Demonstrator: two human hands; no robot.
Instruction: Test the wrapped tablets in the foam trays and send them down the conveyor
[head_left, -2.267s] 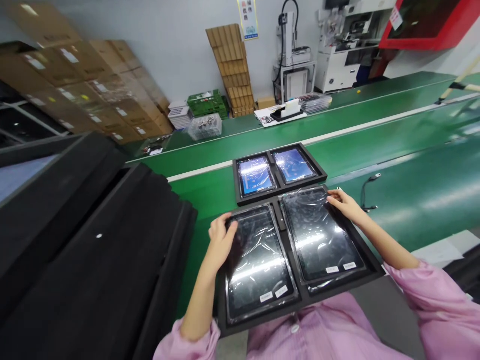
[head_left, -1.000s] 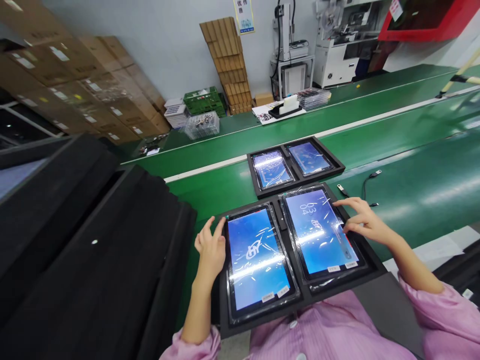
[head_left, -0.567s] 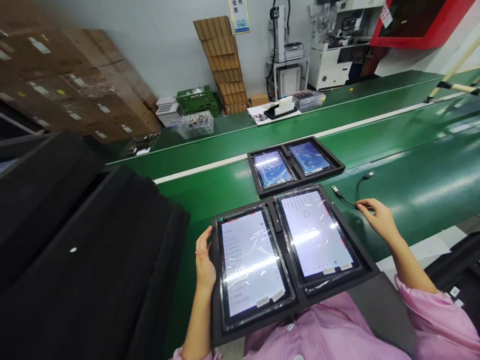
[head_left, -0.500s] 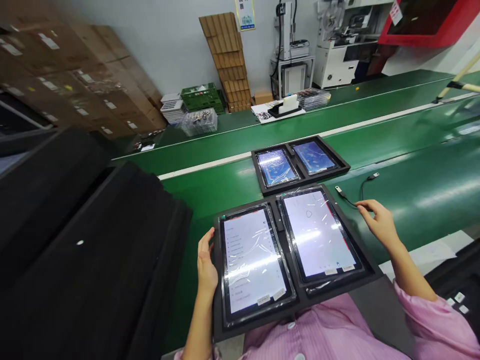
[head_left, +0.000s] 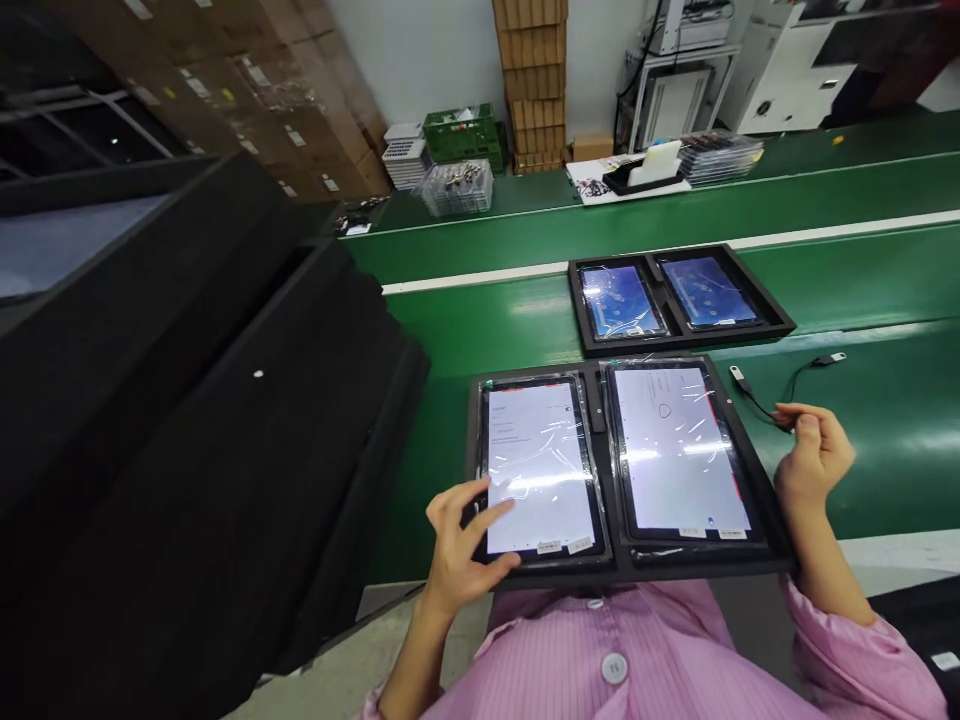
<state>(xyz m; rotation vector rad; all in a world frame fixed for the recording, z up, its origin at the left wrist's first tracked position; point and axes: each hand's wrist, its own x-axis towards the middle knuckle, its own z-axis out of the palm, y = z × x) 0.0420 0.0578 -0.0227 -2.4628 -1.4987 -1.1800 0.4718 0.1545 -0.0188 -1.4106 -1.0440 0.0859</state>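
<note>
A black foam tray [head_left: 611, 572] lies on the green conveyor belt [head_left: 480, 340] right in front of me. It holds two film-wrapped tablets with white lit screens, the left tablet [head_left: 536, 440] and the right tablet [head_left: 679, 440]. My left hand [head_left: 459, 545] rests at the tray's near left corner, its index finger touching the left tablet's lower screen. My right hand [head_left: 814, 455] hovers just right of the tray, fingers curled around a thin black cable [head_left: 757, 400] whose plug lies beside the tray's far right corner.
A second black tray [head_left: 675, 342] with two blue-lit tablets lies farther up the belt. A tall stack of black foam trays [head_left: 187, 450] fills the left side. Cardboard boxes [head_left: 292, 90], a green crate [head_left: 461, 130] and white machines [head_left: 780, 70] line the back wall.
Both near screens went from dark to blue to white. My left hand moved from the tray's side onto the left screen. My right hand left the right tablet and took the cable.
</note>
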